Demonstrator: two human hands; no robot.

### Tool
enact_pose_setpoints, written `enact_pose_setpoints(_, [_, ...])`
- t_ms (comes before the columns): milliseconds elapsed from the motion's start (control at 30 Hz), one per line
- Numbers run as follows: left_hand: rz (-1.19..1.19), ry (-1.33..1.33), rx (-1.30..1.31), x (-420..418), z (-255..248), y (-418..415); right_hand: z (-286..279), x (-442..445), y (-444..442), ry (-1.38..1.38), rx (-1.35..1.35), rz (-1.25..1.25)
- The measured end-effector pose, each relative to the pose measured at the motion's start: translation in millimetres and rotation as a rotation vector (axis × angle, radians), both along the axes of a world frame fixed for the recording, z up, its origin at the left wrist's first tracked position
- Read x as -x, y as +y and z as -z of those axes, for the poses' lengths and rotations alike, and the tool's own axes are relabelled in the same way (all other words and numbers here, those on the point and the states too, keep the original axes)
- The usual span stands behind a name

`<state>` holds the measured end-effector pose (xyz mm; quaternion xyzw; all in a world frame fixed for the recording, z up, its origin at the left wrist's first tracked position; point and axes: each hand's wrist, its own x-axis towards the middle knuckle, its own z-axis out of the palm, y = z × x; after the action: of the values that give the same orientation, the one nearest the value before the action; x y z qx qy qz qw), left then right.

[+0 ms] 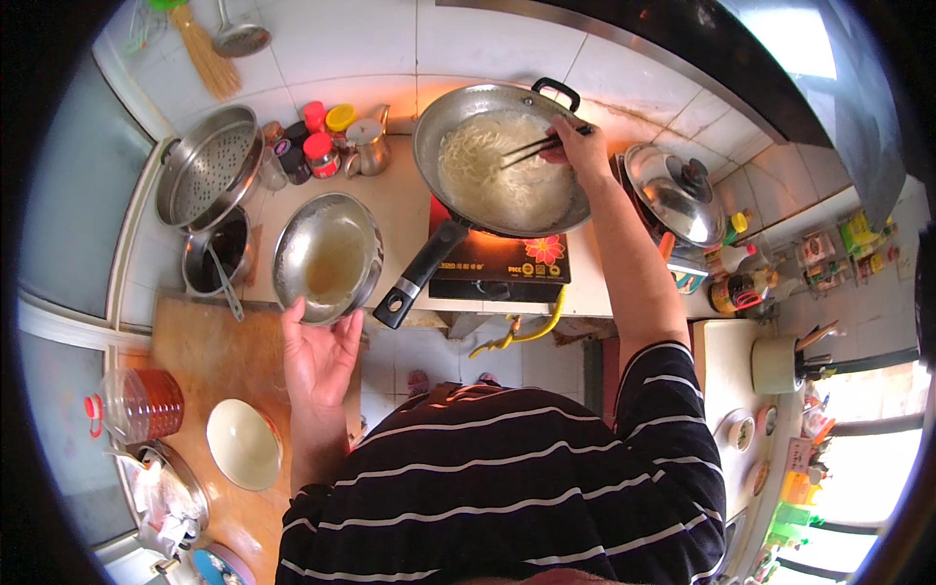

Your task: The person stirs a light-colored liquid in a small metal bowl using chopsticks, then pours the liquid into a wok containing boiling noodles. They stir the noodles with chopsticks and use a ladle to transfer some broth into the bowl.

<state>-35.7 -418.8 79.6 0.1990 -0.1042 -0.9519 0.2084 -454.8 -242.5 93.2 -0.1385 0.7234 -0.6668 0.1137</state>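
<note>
My right hand (pixel 583 150) grips a pair of dark chopsticks (pixel 528 151) over the wok. Their tips reach into pale noodles (pixel 475 157) in cloudy liquid. The wok (pixel 431 131) sits on a gas stove (pixel 497 263), its black long handle (pixel 424 270) angled towards me and to the left. At the near rim of a metal bowl (pixel 289 241), my left hand (pixel 318 358) holds the edge, thumb and fingers apart along it. A little yellowish liquid (pixel 325 274) lies in the bowl. Part of the fingers is hidden behind the bowl.
Behind the bowl stand spice jars (pixel 320 153) and a metal pot with a spout (pixel 368 146). A steamer (pixel 212 172) and a saucepan (pixel 197 263) are at left. An empty cream bowl (pixel 243 444) rests on the wooden table (pixel 183 344). A lidded pan (pixel 669 190) is right of the wok.
</note>
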Motion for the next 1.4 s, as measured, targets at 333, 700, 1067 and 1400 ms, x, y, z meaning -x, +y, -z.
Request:
enact_pose_setpoints(333, [0.035, 0.017, 0.023, 7.6, -10.8, -0.5, 14.7, 38.6, 5.4, 0.179, -0.186, 0.024])
enact_pose_setpoints(700, [0.043, -0.02, 0.044, 8.4, -3.8, -8.1, -51.9, -52.2, -24.1, 0.283, -0.2, -0.205])
enact_pose_setpoints(1067, [0.048, 0.016, 0.02, 5.4, -4.3, -12.1, -47.5, -87.7, -11.8, 0.94, -0.687, -0.388])
enact_pose_setpoints(1400, [0.052, 0.003, 0.025, 6.5, -8.3, -12.3, -9.3, -24.0, 2.2, 0.979, -0.673, -0.37])
